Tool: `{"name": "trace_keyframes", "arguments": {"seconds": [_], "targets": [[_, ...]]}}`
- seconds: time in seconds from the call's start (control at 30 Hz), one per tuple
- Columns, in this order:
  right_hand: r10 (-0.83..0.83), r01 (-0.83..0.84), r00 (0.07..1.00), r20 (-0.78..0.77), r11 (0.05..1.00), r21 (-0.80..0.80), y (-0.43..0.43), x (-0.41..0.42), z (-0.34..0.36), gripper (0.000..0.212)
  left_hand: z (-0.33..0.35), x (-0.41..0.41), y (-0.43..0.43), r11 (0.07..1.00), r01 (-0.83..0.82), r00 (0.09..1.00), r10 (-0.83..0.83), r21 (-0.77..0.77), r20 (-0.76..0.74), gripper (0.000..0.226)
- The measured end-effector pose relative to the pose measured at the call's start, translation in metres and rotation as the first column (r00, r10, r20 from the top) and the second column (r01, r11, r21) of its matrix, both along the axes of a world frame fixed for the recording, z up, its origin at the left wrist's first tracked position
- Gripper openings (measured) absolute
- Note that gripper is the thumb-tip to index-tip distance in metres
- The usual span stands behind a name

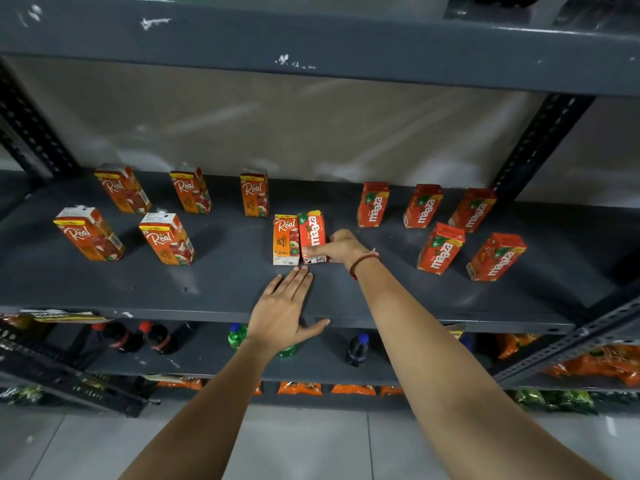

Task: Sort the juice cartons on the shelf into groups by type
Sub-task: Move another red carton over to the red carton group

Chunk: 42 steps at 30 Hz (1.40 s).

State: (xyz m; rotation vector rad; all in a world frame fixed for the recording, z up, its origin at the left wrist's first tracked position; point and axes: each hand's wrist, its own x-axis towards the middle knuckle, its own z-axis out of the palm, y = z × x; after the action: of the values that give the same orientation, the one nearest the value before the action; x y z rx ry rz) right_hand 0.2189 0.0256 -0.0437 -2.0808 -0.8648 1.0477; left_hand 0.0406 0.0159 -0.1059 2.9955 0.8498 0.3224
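On the dark grey shelf point(225, 289), several Real apple cartons stand on the left, such as one point(89, 233) at the front left. Several red Maaza cartons stand on the right, such as one point(496, 257) at the front right. In the middle a Real carton point(286, 239) and a Maaza carton point(311, 233) stand side by side, touching. My right hand point(341, 249) grips the lower part of that middle Maaza carton. My left hand point(285, 306) lies flat and open on the shelf, fingertips just below the middle Real carton.
The shelf above point(311, 39) overhangs close overhead. Perforated metal uprights point(540, 143) frame the sides. Below are dark cola bottles point(121, 337), a green bottle point(237, 336), a blue-capped bottle point(356, 349) and orange snack packets point(595, 365). Grey floor tiles lie underneath.
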Motion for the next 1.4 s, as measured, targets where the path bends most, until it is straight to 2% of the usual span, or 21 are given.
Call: {"name": "trace_keyframes", "arguments": {"seconds": [0.23,0.53,0.67,1.0,1.2,1.4], "targets": [[-0.116,0.091,0.990,0.079,0.960,0.266,-0.038,-0.014,-0.017,0.073,0.000,-0.001,0.000,0.999,0.001,1.000,0.000,-0.034,0.019,0.090],[-0.088,0.057,0.993,0.073,0.936,0.349,-0.068,-0.011,-0.007,0.062,0.000,-0.002,-0.001,1.000,0.001,1.000,-0.001,-0.002,0.005,0.090],[-0.094,0.071,0.995,0.046,0.933,0.352,-0.076,-0.011,-0.008,0.063,0.000,-0.002,-0.002,1.000,0.000,1.000,0.000,0.000,0.001,0.091],[-0.169,0.124,0.981,0.092,0.920,0.371,-0.089,0.007,-0.006,0.059,0.003,-0.002,-0.003,1.000,-0.001,1.000,0.001,-0.009,-0.001,0.094],[-0.236,0.157,0.951,0.198,0.924,0.348,-0.108,0.036,-0.010,0.061,0.000,-0.008,-0.005,1.000,-0.009,0.999,0.009,-0.004,-0.039,0.094],[-0.213,0.139,0.945,0.248,0.948,0.285,-0.121,0.054,-0.025,0.069,-0.009,-0.012,-0.014,1.000,-0.005,1.000,0.004,-0.018,-0.031,0.093]]}}
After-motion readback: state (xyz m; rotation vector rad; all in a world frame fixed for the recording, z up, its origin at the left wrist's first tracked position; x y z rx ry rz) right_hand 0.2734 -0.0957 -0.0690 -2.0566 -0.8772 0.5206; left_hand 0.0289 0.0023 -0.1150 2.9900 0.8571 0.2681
